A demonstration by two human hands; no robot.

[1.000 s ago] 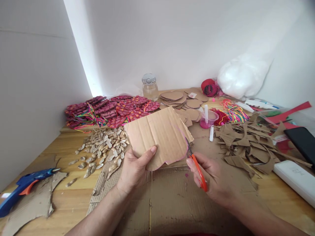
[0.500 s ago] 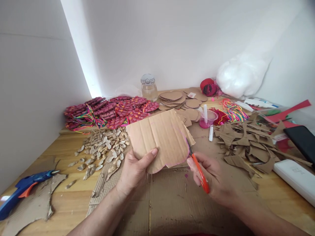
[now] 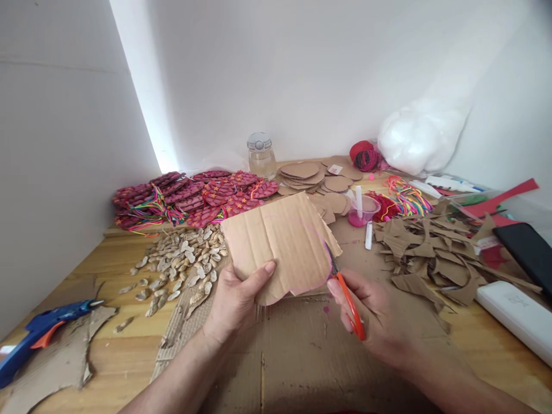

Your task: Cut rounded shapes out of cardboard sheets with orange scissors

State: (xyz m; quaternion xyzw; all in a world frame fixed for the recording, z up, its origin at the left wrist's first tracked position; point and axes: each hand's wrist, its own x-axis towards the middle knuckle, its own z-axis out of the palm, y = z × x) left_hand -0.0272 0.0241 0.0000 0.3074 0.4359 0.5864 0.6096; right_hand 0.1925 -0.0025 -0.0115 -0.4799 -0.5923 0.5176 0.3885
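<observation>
My left hand (image 3: 235, 299) grips the lower edge of a brown cardboard sheet (image 3: 278, 241), thumb on top, holding it up over the table. A pink line runs along the sheet's right and lower edge. My right hand (image 3: 371, 313) is closed around orange-handled scissors (image 3: 347, 293), whose blades sit in the sheet's right edge along that pink line.
Peanut shells (image 3: 181, 261) lie to the left, and a blue glue gun (image 3: 43, 333) at the far left. Cardboard scraps (image 3: 431, 253) are piled to the right, near a white box (image 3: 515, 316) and a black phone (image 3: 524, 250). Pink ornaments (image 3: 194, 195), cardboard discs (image 3: 314, 175), a jar (image 3: 261, 155) stand behind.
The cardboard sheet has turned slightly and shifted a little right and down. The scissors stay at its right edge, a bit further along the pink line.
</observation>
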